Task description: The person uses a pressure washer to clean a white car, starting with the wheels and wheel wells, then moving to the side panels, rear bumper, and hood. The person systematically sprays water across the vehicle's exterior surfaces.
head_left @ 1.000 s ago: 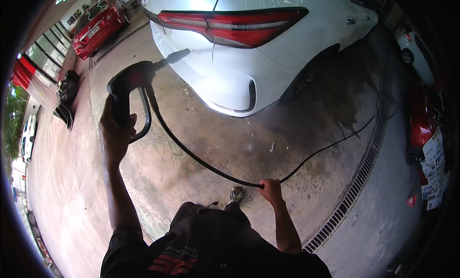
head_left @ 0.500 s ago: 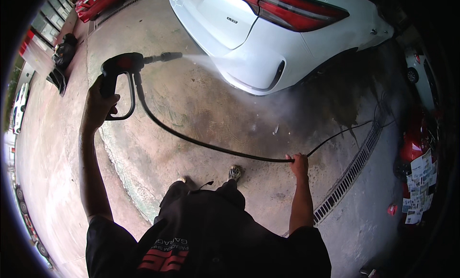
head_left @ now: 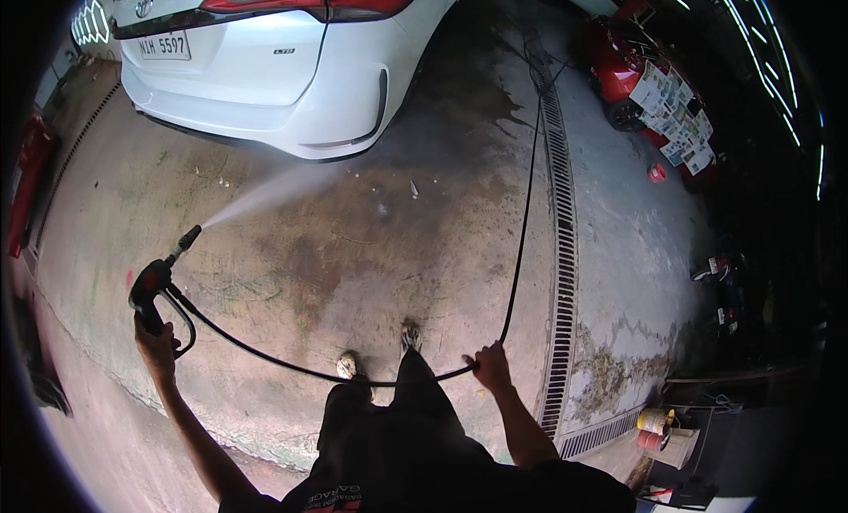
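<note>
Pressure-washer spray gun (head_left: 159, 279): dark pistol-type body, short lance and nozzle angled up toward the white car (head_left: 274, 62). A pale fan of water (head_left: 265, 190) leaves the nozzle and reaches the lower edge of the car's rear bumper. Gun sits well to the left of the car's rear corner, low over the concrete floor (head_left: 353, 266).

Left hand (head_left: 157, 345): closed round the gun's grip, arm stretched out to the side; this likely keeps the spray clear of the body and at a raking angle to the bumper.

Black hose (head_left: 265, 358): runs from under the gun in a shallow loop in front of the person's shoes (head_left: 380, 349).

Right hand (head_left: 490, 367): fingers curled round the hose, lifting it off the floor. From here the hose climbs along the grated floor drain (head_left: 561, 248), right of the car. Holding it up probably gives slack and keeps it from dragging.

Floor beneath and behind the car is dark and wet. Red equipment (head_left: 618, 67) stands beyond the drain.
</note>
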A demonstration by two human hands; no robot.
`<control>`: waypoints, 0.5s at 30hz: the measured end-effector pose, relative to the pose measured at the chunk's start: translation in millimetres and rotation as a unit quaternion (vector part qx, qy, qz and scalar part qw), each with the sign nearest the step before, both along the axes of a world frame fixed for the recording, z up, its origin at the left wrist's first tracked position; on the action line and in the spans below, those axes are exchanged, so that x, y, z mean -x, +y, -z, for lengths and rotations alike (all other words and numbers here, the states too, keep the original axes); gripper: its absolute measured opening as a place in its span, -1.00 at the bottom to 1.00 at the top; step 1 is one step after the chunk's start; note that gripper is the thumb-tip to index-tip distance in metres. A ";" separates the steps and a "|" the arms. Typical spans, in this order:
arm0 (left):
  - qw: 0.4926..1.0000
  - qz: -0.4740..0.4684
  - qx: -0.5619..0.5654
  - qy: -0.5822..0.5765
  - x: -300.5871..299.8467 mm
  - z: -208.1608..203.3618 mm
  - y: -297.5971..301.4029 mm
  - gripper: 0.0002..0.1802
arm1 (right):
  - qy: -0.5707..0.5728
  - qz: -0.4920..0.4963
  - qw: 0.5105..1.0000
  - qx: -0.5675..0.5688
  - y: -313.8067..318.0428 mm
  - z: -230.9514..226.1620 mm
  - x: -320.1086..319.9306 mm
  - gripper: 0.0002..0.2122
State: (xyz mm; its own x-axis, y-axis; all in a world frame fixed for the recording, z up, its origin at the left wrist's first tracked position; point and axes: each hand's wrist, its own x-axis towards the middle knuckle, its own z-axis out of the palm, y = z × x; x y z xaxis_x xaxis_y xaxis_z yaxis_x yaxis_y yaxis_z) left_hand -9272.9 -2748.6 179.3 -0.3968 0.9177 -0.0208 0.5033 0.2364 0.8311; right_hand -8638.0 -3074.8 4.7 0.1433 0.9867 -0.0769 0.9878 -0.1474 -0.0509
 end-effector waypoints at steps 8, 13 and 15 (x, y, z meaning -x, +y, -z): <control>0.992 0.023 -0.117 0.039 121.8 -53.5 -15.2 -0.35 | 0.089 0.004 0.995 -0.053 -36.0 -46.1 140.4 -0.51; 0.985 0.048 -0.137 0.089 188.1 -57.0 -46.2 -0.37 | 0.152 -0.071 0.964 -0.208 -54.1 -197.1 245.4 -0.49; 0.988 0.064 -0.132 0.051 224.9 -55.2 -46.4 -0.41 | 0.101 -0.069 0.972 -0.202 -104.5 -205.5 268.7 -0.50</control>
